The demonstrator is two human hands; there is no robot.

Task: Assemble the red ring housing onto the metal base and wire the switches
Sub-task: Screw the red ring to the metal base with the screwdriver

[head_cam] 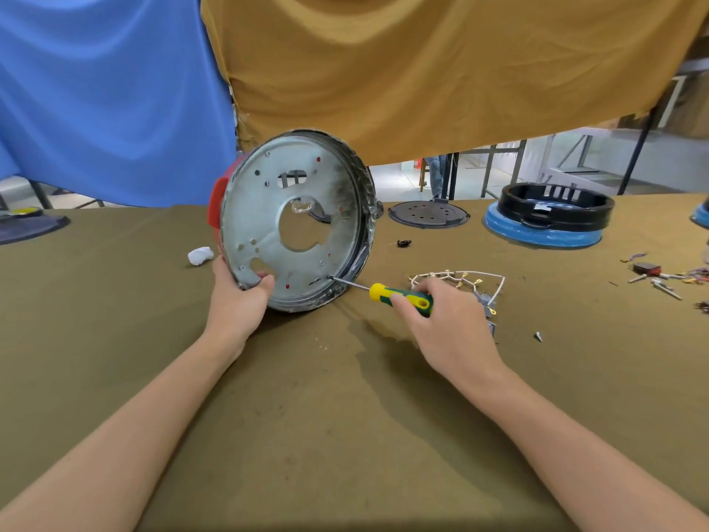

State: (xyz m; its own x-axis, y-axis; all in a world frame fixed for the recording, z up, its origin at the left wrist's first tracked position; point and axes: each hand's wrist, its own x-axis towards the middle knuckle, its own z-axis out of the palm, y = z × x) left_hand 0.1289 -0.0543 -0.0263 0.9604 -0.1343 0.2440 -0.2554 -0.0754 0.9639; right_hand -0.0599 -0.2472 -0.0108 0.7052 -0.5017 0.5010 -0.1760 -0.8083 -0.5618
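Observation:
The round metal base (264, 209) stands tilted on its edge on the table, its flat perforated face toward me. Behind its left rim the red ring housing (217, 201) shows. My left hand (239, 297) grips the lower left rim, thumb on the metal face. My right hand (445, 320) holds a yellow-and-green screwdriver (399, 295). The screwdriver's tip touches a screw near the lower right rim of the base. A bundle of white wires with terminals (460, 280) lies just behind my right hand.
A black ring on a blue base (548, 220) and a dark perforated disc (427, 215) sit at the back right. Switches and loose screws (660, 278) lie at the far right, a lone screw (538, 336) nearer. A white wad (200, 256) lies left of the base.

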